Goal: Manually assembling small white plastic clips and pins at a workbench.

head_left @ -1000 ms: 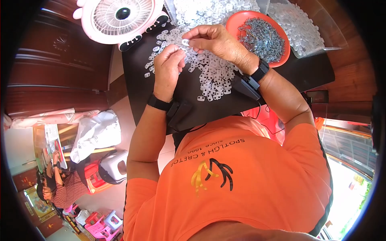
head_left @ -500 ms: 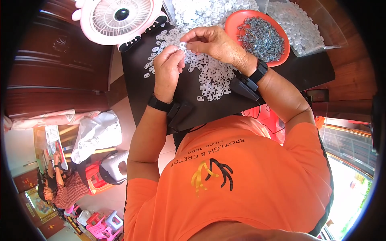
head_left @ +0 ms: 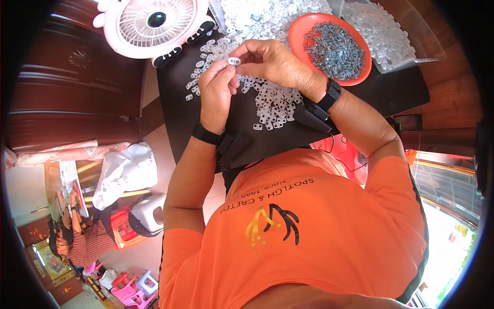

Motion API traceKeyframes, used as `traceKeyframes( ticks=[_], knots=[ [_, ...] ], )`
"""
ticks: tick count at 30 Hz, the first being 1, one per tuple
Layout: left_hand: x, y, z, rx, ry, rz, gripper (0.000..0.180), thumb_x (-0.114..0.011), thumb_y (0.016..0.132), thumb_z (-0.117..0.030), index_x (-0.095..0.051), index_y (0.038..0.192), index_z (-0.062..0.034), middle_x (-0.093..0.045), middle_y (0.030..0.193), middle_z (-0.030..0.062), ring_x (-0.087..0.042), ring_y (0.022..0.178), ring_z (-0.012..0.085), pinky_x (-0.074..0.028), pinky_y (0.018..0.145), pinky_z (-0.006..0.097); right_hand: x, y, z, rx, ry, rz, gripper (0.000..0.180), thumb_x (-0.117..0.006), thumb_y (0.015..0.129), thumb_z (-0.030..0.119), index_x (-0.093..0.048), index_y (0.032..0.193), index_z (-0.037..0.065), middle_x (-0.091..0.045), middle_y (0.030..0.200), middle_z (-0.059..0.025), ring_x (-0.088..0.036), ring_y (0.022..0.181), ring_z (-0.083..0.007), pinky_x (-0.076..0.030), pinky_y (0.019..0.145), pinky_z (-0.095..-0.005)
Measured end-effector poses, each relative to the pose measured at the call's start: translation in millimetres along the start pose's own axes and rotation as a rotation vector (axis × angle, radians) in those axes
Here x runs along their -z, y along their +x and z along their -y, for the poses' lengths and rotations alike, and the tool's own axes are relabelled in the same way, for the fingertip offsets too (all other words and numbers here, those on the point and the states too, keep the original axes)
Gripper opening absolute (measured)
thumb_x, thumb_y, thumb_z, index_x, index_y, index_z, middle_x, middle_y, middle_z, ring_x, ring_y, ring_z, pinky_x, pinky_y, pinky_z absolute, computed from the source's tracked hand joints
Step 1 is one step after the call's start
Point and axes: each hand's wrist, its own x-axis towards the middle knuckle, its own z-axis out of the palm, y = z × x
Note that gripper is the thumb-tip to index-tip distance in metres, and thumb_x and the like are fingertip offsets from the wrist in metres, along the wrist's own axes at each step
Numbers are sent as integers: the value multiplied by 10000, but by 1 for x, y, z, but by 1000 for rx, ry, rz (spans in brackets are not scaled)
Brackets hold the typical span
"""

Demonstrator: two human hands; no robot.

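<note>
A small white plastic piece with two dark holes [head_left: 234, 61] is held up over the black table [head_left: 216, 149]. My left hand [head_left: 216, 87] pinches it between thumb and forefinger at its left end. Against it from the other side, my right hand [head_left: 275, 62] curves its forefinger above and its thumb below, so the fingertips close around the piece. Beneath both hands lie many similar loose white pieces [head_left: 275, 105]. To the right, an orange-red plate [head_left: 296, 38] carries a heap of thin grey metal pins [head_left: 334, 51].
At the far right stands a clear bin [head_left: 422, 59] of translucent pieces. Another heap of white pieces [head_left: 272, 18] is at the back. A pink fan [head_left: 154, 23] occupies the far left. Stools [head_left: 149, 213] and another person [head_left: 85, 239] are at lower left.
The white piece has turned so its two holes face me. My right thumb has moved down below it, and the right hand has opened out slightly. My left hand has shifted only a little.
</note>
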Motion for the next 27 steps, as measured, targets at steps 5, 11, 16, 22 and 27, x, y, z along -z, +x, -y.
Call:
traceKeyframes(
  ticks=[5,11,16,22,27],
  knots=[
    [2,1,2,66,-19,-26,168,-517,876,-166,-595,859,-18,-558,624,22,-478,502,66,-340,456,184,-5,-1,3,-13,-97,-12,274,-670,806,52,-593,1066,13,-627,848,-22,-589,794,-87,-489,727,-235],
    [7,4,6,126,-43,47,213,-489,891,-207,-593,905,-22,-575,632,43,-501,504,89,-356,463,201,-1,-2,11,39,-243,9,265,-681,777,60,-617,1032,31,-636,818,-39,-609,754,-98,-499,687,-242],
    [1,3,5,121,-52,-5,214,-512,887,-215,-604,849,-25,-555,615,15,-485,481,66,-361,439,179,-4,-3,11,83,-340,-20,286,-691,750,73,-624,1026,30,-642,816,-65,-625,708,-131,-507,662,-263],
    [-3,1,8,79,10,12,248,-459,912,-208,-601,859,-11,-598,648,49,-510,513,100,-371,478,205,-10,-4,4,410,-675,-122,291,-668,726,123,-621,997,26,-645,858,-121,-637,733,-283,-517,659,-349],
    [-1,2,12,55,-82,17,257,-456,907,-202,-596,838,3,-601,665,53,-518,529,93,-397,483,204,-10,-7,12,327,-676,-84,245,-633,749,112,-617,977,25,-640,833,-151,-632,750,-325,-512,659,-376]
  ],
)
